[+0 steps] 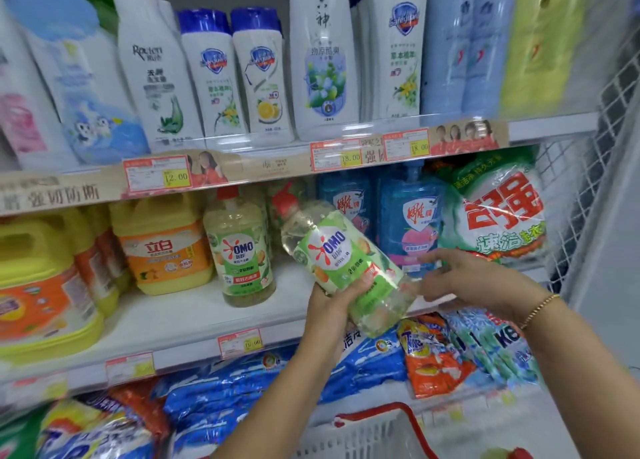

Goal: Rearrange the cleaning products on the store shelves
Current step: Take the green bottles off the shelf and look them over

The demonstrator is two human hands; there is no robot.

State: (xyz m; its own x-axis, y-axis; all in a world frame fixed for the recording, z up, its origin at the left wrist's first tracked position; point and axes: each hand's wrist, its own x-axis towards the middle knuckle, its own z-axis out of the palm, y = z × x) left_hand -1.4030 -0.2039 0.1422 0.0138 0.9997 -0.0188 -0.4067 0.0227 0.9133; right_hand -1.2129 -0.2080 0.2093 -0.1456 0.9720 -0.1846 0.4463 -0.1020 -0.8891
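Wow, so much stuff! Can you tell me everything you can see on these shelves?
white bottles: many, white, some with blue caps, top shelf
yellow jugs: at least three, yellow with orange labels, middle shelf, left
standing bottle: one, clear, green label, red cap, middle shelf
held bottle: one, same colours, tilted in front of the middle shelf
blue bottles: two, blue, middle shelf, behind the held bottle
big bag: one, green and white, red letters, middle shelf, right
bags: many, mostly blue, some orange, bottom shelf
price tags: several, red and yellow, shelf edges
basket: one, white, red handle, bottom of view
left hand: grips the held bottle from below
right hand: fingers straight, beside the held bottle; gold bracelet on the wrist
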